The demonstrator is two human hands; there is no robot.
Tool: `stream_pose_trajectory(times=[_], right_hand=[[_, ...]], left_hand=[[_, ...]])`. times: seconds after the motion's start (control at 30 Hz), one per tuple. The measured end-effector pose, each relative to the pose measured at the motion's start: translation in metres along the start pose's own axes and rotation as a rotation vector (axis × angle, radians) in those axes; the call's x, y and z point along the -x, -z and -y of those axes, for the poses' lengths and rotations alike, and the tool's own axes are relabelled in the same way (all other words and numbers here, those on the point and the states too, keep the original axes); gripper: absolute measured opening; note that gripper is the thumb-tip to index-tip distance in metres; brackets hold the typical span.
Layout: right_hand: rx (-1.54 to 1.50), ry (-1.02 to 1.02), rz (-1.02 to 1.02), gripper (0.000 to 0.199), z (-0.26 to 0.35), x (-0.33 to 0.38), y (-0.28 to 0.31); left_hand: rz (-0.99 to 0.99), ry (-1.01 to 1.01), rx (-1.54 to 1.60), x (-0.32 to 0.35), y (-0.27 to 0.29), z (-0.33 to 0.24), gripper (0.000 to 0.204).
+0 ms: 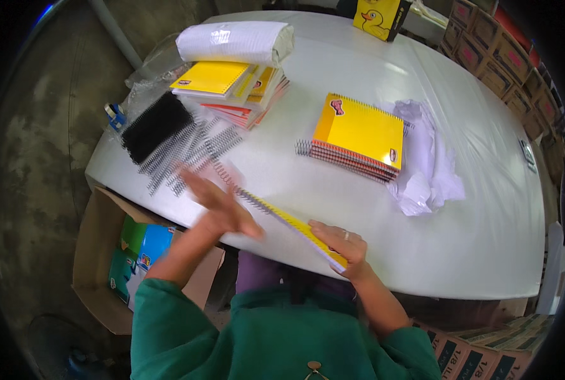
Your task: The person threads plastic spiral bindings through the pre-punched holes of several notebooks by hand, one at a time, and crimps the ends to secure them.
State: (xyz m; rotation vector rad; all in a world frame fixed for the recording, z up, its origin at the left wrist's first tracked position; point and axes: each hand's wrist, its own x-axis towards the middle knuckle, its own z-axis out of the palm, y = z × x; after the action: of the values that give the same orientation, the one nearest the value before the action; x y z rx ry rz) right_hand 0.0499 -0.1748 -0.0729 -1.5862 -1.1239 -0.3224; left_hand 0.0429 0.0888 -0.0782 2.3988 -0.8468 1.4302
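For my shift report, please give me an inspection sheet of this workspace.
Surface: white table, covered with plastic sheet.
Job's things: yellow notebook tilted on the near edge; loose wire spirals beside it.
Clutter: finished notebook stack, unbound stack, crumpled paper, white wrapped pack.
Grippers: right hand holds the notebook; left hand blurred at its spiral.
Cables: nothing seen.
Surroundings: open cardboard box on floor, cartons right.

Glossy yellow notebook cover [295, 223], metal wire spirals [187, 149], smooth white table [485, 240].
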Motion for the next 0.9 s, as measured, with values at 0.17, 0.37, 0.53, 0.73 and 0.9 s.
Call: stream_pose_trajectory(times=[0.17,0.37,0.53,0.73,0.9], right_hand=[[0.012,-0.037,0.008,0.034,0.001,0.0,-0.006],[-0.017,0.013,0.045,0.036,0.004,-0.004,-0.014],[0.038,0.001,-0.037,0.031,-0.001,-0.007,-0.006],[0.008,0.027,0.033,0.041,0.005,0.001,-0.018],[0.02,0.072,-0.061,0.042,-0.002,-0.003,-0.022]], left_hand=[[0.347,0.012,0.04,0.045,0.0,-0.036,0.112],[-0.131,0.124,-0.075,0.001,-0.003,-0.01,0.107],[0.136,-0.323,0.047,0.002,0.012,-0.039,0.102],[0.267,0.129,-0.015,0.034,0.005,-0.039,0.103],[0.053,-0.057,-0.123,-0.007,0.018,-0.037,0.118]])
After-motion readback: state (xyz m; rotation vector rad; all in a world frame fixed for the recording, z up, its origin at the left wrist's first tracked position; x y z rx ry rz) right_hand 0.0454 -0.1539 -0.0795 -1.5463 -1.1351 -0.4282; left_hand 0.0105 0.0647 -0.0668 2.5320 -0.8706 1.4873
